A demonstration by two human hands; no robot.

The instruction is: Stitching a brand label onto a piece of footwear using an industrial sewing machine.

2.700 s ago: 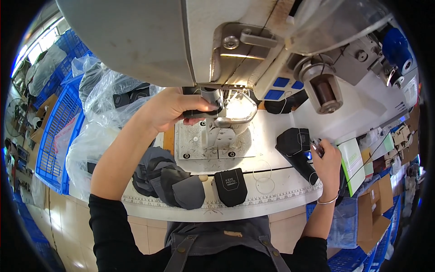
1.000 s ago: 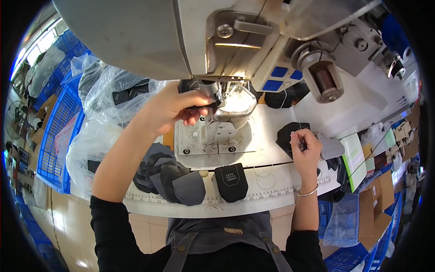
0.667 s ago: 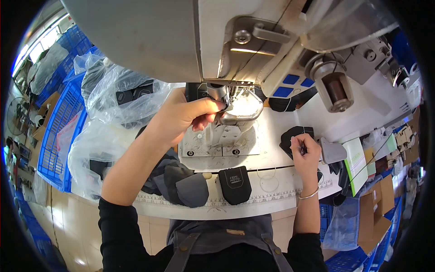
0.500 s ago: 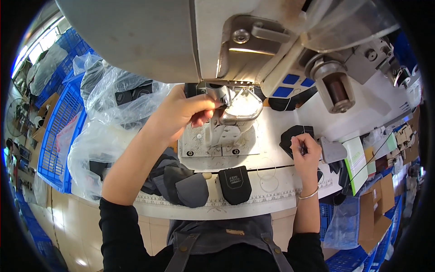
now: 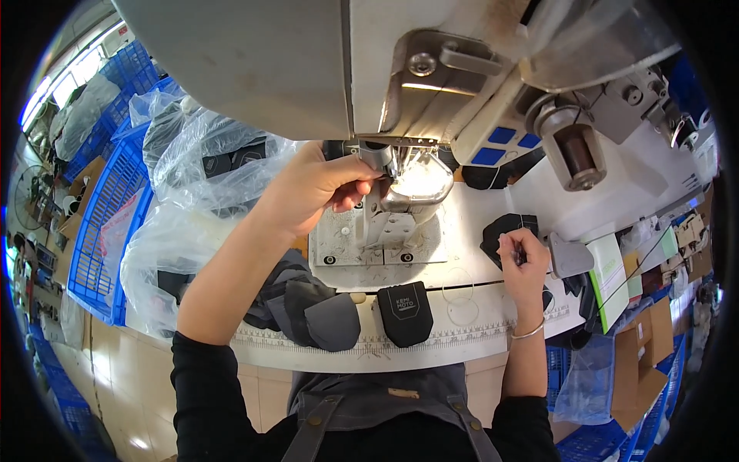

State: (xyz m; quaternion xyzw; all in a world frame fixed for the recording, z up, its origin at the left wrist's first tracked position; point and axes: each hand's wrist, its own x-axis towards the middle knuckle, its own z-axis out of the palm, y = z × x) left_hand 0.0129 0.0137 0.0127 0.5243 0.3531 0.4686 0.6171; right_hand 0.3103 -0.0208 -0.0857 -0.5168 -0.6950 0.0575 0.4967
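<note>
Left grip [image 5: 319, 189] at presser foot [image 5: 377, 158]

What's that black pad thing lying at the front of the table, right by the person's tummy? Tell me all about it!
The black pad is a small padded piece with a straight top and a rounded bottom, a bit like a shoe tongue. It looks soft, like fabric over foam, with light lettering near its top. It lies flat on the white table, near the front edge by the ruler marks. A grey piece lies just to its left. Neither hand touches it.

The sewing machine head [image 5: 308, 69] hides the left hand's [image 5: 315, 192] fingertips.
</note>
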